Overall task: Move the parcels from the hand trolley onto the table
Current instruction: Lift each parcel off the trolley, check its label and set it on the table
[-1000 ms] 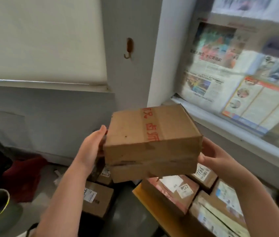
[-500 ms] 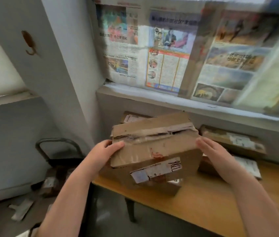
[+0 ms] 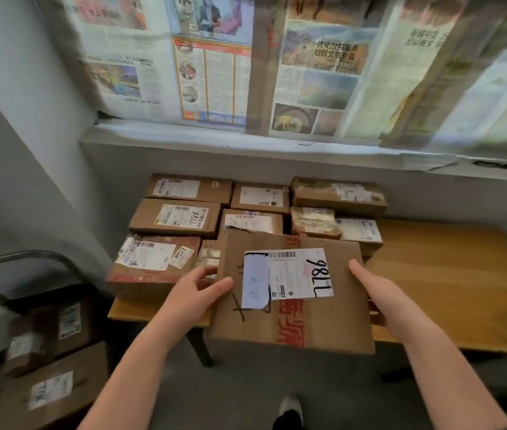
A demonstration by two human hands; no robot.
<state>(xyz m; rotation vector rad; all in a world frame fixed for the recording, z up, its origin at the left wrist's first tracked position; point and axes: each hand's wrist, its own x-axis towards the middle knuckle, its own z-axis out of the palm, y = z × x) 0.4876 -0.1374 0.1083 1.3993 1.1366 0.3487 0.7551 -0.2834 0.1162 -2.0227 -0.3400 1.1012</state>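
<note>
I hold a brown cardboard parcel point(image 3: 314, 321) with a white label marked 98LL and red printed tape, its top facing me, over the front edge of the wooden table point(image 3: 450, 274). My left hand point(image 3: 196, 290) grips its left side and my right hand point(image 3: 379, 293) its right side. Several labelled parcels point(image 3: 174, 217) lie in rows on the table's left part, against the wall. At the lower left, the hand trolley point(image 3: 22, 259) with its dark curved handle carries more parcels point(image 3: 47, 386).
Newspapers point(image 3: 277, 72) cover the window above a white sill. A grey wall corner juts out on the left between trolley and table. The table's right half shows bare wood. My shoe point(image 3: 289, 411) stands on the grey floor below the parcel.
My view has swung right and down from the trolley to the table. The parcel in my hands has tipped so its labelled face shows, and it has come lower over the table's front edge.
</note>
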